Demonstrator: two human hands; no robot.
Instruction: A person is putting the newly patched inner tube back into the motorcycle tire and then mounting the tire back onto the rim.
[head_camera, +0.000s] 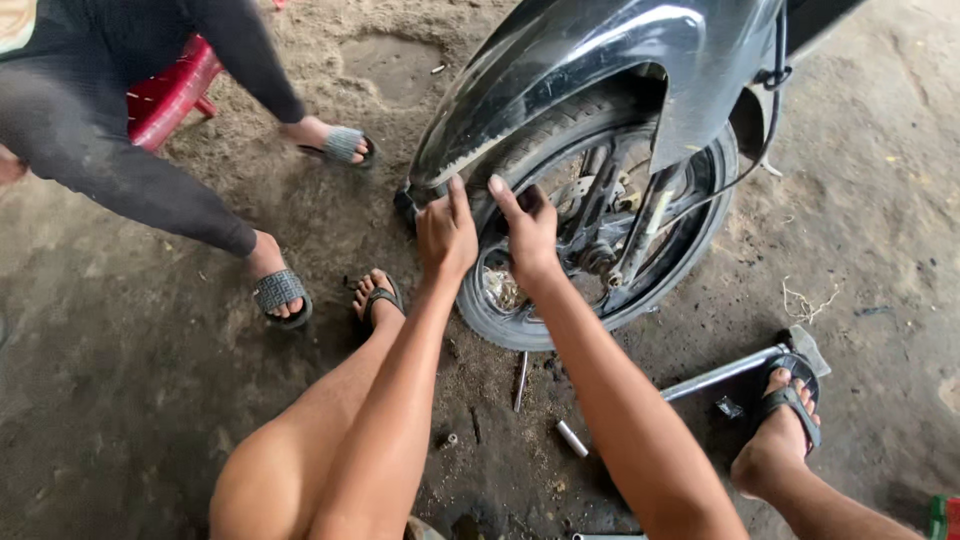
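Head view: left hand (446, 235), right hand (528, 232) both grip tyre (500, 165) under mudguard (560, 70) edge.

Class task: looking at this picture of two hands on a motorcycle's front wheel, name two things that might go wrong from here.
1. The left hand and right hand grip the tyre just under the mudguard; if the wheel turned, fingers might get pinched there or against the spokes.
2. A metal rod, a small cylinder and a long tool lie loose on the dirt floor by sandalled feet; someone may trip or lose them.
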